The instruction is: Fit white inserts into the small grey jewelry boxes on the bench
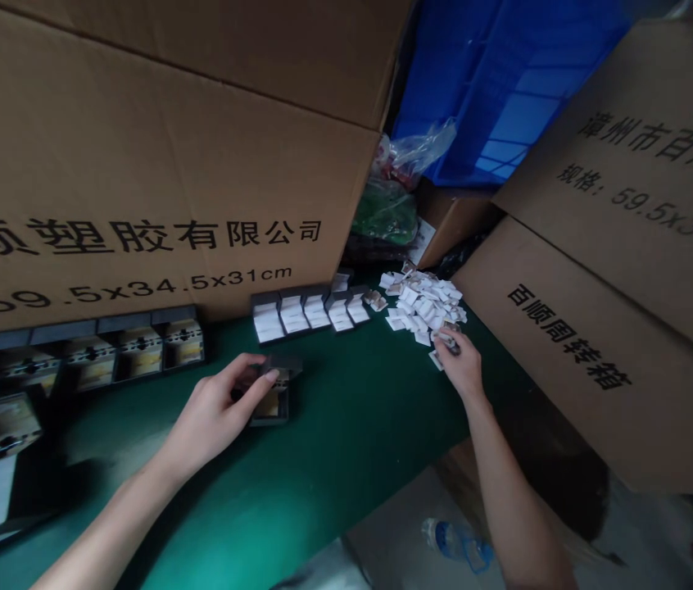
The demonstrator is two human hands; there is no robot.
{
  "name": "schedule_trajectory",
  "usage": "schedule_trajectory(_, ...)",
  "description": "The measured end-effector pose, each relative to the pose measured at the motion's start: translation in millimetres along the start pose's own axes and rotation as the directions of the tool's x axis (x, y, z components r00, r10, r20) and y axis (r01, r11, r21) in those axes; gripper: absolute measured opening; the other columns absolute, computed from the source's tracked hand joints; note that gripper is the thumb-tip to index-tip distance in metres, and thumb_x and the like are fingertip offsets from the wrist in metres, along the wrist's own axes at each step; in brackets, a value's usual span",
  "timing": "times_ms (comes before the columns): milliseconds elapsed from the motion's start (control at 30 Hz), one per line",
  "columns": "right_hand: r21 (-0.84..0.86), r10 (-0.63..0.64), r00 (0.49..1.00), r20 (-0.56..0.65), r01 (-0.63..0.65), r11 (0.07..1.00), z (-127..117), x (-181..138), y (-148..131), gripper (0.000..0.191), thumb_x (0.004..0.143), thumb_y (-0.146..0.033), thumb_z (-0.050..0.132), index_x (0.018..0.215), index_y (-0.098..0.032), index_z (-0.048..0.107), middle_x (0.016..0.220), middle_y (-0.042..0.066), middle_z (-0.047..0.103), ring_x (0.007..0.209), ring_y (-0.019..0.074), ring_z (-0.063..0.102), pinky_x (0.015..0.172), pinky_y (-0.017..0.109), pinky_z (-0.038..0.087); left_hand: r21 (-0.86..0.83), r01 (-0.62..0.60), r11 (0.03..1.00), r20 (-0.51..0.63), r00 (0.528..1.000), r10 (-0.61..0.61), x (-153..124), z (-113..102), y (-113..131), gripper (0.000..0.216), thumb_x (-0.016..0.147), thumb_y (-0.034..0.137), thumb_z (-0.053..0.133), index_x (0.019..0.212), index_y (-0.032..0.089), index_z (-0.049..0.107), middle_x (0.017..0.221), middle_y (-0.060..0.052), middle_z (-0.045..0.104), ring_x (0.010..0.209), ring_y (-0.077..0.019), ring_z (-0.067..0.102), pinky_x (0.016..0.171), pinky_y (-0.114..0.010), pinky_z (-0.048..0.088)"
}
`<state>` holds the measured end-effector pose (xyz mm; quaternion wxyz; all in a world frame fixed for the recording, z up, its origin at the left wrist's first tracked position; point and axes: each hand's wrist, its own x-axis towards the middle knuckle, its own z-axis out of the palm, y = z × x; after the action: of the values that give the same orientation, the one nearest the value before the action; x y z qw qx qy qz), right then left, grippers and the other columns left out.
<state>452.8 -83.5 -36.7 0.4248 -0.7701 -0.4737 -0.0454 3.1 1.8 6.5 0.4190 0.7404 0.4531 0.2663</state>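
My left hand is closed around a small black hinged box just above or on the table. Its lid is raised, and a yellowish insert shows inside. At the near edge of a heap of small white flat pieces, my right hand pinches one of the white pieces, partly hidden by the fingers. Between the hands and farther back stands a row of open black boxes with white linings.
Open black boxes with yellowish insides line the left of the green table. A large carton stands behind, another carton at right. Blue crates and plastic bags fill the back. A plastic bottle lies below.
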Motion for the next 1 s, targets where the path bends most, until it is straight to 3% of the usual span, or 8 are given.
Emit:
schedule_trajectory(133,-0.002,0.077,0.990,-0.117,-0.078,0.997,-3.7,6.5,16.8,0.047,0.088,-0.053,0.060,0.110,-0.015,0.075,0.112,0.016,0.075,0.102,0.0300,0.070,0.091,0.046,0.055,0.006,-0.005,1.000,0.000,1.000,0.005,0.4,0.2,-0.2,0.050,0.091,0.065,0.054,0.118,0.024,0.062,0.092,-0.004,0.078,0.076,-0.0243,0.073,0.062,-0.028,0.053)
schedule_trajectory(233,-0.003,0.061,0.988,-0.143,-0.062,0.998,-4.9,10.4,20.1,0.047,0.088,-0.053,0.058,0.110,-0.015,0.075,0.114,0.017,0.074,0.104,0.0295,0.069,0.091,0.044,0.055,0.003,-0.001,1.000,0.002,1.000,0.001,0.7,0.5,-0.6,0.051,0.091,0.066,0.054,0.118,0.023,0.062,0.094,-0.005,0.079,0.077,-0.0246,0.073,0.063,-0.028,0.053)
schedule_trajectory(567,0.013,-0.053,0.997,-0.049,0.053,0.998,-4.5,12.2,6.8,0.037,0.089,-0.051,0.061,0.101,-0.020,0.077,0.114,0.012,0.075,0.109,0.0277,0.069,0.096,0.042,0.054,-0.013,-0.007,1.000,0.014,1.000,0.008,1.6,0.8,-0.4,0.051,0.091,0.066,0.054,0.118,0.023,0.062,0.095,-0.006,0.079,0.077,-0.0252,0.073,0.062,-0.028,0.053)
schedule_trajectory(733,0.000,-0.071,0.997,-0.018,0.071,0.997,-1.6,12.1,3.9,0.041,0.090,-0.056,0.060,0.100,-0.020,0.077,0.113,0.011,0.076,0.108,0.0270,0.070,0.094,0.039,0.055,0.001,-0.014,1.000,-0.006,1.000,0.014,2.4,1.4,-1.8,0.050,0.091,0.065,0.055,0.117,0.023,0.063,0.094,-0.006,0.079,0.076,-0.0250,0.073,0.062,-0.028,0.053)
schedule_trajectory(867,-0.072,-0.038,0.998,-0.041,0.035,0.997,-3.7,25.9,7.8,0.050,0.098,-0.054,0.044,0.107,-0.015,0.074,0.108,0.014,0.075,0.098,0.0257,0.070,0.088,0.039,0.056,0.001,-0.015,1.000,0.001,1.000,0.015,3.1,1.9,-1.6,0.049,0.091,0.065,0.055,0.117,0.024,0.062,0.093,-0.004,0.079,0.075,-0.0239,0.073,0.061,-0.027,0.053)
schedule_trajectory(1000,-0.210,-0.062,0.997,0.046,0.070,0.975,-10.0,51.3,13.8,0.034,0.090,-0.039,0.054,0.104,-0.017,0.076,0.100,0.011,0.073,0.087,0.0246,0.067,0.084,0.039,0.054,-0.010,-0.013,1.000,0.015,1.000,0.013,2.3,1.2,-0.1,0.050,0.092,0.065,0.054,0.118,0.024,0.062,0.094,-0.005,0.079,0.076,-0.0246,0.073,0.061,-0.028,0.053)
